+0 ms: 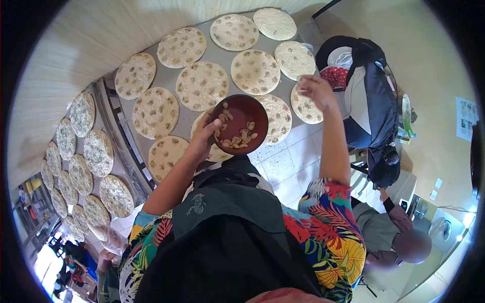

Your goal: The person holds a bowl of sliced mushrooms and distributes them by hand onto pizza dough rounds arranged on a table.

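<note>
My left hand grips the rim of a round bowl, dark outside and reddish inside, its thumb over the edge. Several pale brown slices, perhaps mushroom, lie in the bowl, mostly along its near side. To the right, my right hand hovers over a flat dough round with a few brown pieces on it. Its fingers are drawn together, and whatever they hold is too small to make out. Just above lies another dough round. Part of a topped round shows behind the bowl.
Several topped dough rounds cover the grey table. On the left, a second table carries herb-sprinkled rounds. Bags and dark clothing are piled at the right. A person is at the lower right; another person's gloved hand shows lower left.
</note>
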